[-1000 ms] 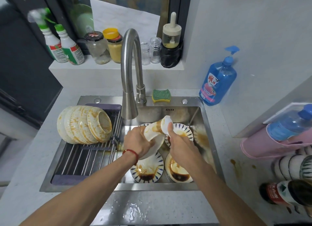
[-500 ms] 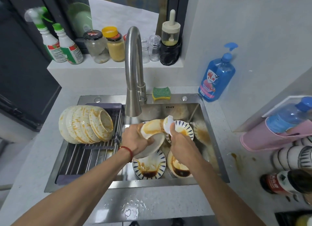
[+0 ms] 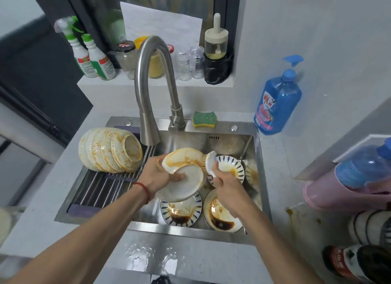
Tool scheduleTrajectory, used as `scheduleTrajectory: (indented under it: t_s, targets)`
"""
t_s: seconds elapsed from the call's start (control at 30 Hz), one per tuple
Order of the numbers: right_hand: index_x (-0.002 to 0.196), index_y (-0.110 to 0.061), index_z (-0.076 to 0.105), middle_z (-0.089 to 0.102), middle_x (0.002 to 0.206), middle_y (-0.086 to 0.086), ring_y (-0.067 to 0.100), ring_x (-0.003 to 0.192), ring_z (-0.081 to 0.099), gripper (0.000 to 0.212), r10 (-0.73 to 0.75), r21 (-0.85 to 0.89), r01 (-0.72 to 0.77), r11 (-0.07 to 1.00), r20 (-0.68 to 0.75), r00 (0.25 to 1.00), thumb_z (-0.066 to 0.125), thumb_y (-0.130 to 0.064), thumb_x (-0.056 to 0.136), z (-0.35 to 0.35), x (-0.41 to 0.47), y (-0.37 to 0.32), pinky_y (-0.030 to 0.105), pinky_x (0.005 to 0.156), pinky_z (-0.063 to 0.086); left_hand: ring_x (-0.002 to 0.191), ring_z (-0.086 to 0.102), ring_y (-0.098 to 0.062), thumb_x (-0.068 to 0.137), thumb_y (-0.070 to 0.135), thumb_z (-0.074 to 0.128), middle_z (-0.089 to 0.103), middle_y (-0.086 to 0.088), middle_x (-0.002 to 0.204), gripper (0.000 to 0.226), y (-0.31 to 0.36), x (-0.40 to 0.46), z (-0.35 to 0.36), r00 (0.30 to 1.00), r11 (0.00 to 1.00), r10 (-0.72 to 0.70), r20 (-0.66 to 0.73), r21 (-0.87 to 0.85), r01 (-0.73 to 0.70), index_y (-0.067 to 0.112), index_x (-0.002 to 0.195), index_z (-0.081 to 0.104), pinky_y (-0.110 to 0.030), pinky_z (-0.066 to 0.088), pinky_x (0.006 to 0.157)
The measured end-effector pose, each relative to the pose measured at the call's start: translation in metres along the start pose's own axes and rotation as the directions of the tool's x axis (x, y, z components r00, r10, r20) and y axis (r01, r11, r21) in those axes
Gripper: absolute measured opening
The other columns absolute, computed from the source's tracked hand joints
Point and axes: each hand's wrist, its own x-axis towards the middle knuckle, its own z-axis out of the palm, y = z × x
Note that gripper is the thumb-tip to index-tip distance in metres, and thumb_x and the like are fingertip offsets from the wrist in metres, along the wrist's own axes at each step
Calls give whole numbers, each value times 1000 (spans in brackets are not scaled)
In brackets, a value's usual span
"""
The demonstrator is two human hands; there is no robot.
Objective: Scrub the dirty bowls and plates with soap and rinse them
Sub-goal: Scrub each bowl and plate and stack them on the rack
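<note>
We note a stained white dish point(image 3: 186, 167) held over the sink point(image 3: 228, 144), below the faucet point(image 3: 148, 105), tilted with its soiled face toward the faucet. Left hand point(image 3: 160, 175) grips its left rim, fingers curled underneath. Right hand point(image 3: 224, 184) pinches a small white piece point(image 3: 211, 163), possibly a cloth; we cannot tell. Dirty plates point(image 3: 182, 211) lie flat beneath. Stacked stained bowls point(image 3: 112, 150) lie sideways on the rack point(image 3: 105, 188), openings rightward. Blue soap bottle point(image 3: 277, 101) label unreadable.

Left hand point(image 3: 157, 174) tilted stained bowl point(image 3: 182, 159) flatter.
</note>
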Motion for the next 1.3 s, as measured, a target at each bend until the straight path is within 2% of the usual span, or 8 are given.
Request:
scheduleTrajectory:
  t_s: [0.07, 0.17, 0.5, 0.73, 0.9, 1.03, 1.17, 1.3]
  targets:
    - [158, -50, 18, 65, 112, 11, 22, 90, 61, 59, -15, 7, 15, 1000, 19, 1000, 35, -22, 109, -6, -2, 3, 43, 79, 53, 97, 74, -24, 63, -5, 93, 81, -1, 99, 48, -1, -4, 5, 999, 993, -38, -22, -109, 35, 15, 104, 78, -32, 61, 73]
    - [160, -46, 14, 64, 106, 10, 23, 84, 61, 58, 16, -41, -15, 999, 25, 1000, 32, -23, 110, -17, 10, 12, 39, 66, 48, 102, 74, -30, 61, -6, 92, 80, -9, 106, 54, -3, -9, 9, 995, 970, -90, -30, -228, 81, 7, 111, 75, -41, 64, 77]
    - [159, -47, 18, 54, 122, 2, 22, 108, 57, 58, -23, 13, 21, 1000, 124, 992, 35, -21, 110, -15, 9, 23, 46, 97, 51, 107, 73, -34, 57, 2, 90, 78, -11, 114, 66, -7, -10, 11, 975, 881, -204, -87, -450, 144, 5, 120, 72, -47, 63, 80]
    - [158, -42, 26, 59, 126, 6, 15, 88, 57, 51, -22, -5, 23, 1000, 147, 989, 36, -24, 111, -14, 10, 26, 48, 90, 54, 112, 71, -37, 60, 0, 92, 75, -15, 120, 73, -13, -6, 12, 963, 814, -256, -89, -557, 164, 4, 129, 67, -50, 62, 84]
    - [158, -41, 26, 55, 137, 9, 19, 106, 57, 52, -10, -13, 13, 1000, 151, 988, 36, -24, 110, -13, 11, 33, 51, 100, 52, 116, 69, -37, 64, 3, 89, 74, -13, 123, 75, -18, -4, 13, 946, 776, -314, -82, -596, 206, 6, 135, 62, -55, 59, 92]
    - [159, -44, 24, 54, 113, 1, 12, 89, 55, 53, 3, -12, -2, 1000, 136, 991, 35, -24, 111, -13, 10, 38, 49, 99, 52, 118, 68, -38, 61, 12, 94, 74, -13, 125, 82, -17, -5, 18, 939, 758, -336, -67, -612, 227, 10, 137, 62, -58, 59, 90]
    - [160, -45, 20, 56, 129, 3, 14, 100, 53, 55, -36, -36, 42, 998, 164, 986, 35, -26, 111, -10, 4, 37, 42, 98, 51, 116, 69, -38, 69, 16, 84, 74, -13, 124, 68, -18, -7, 21, 923, 739, -381, -57, -619, 267, 12, 134, 64, -61, 59, 88]
    - [159, -44, 17, 59, 117, 3, 20, 98, 61, 56, -16, -72, 26, 997, 141, 990, 36, -25, 110, -9, 3, 37, 51, 92, 56, 117, 67, -40, 69, 19, 87, 72, -15, 127, 69, -22, -8, 29, 895, 696, -441, -64, -655, 295, 12, 134, 64, -67, 57, 86]
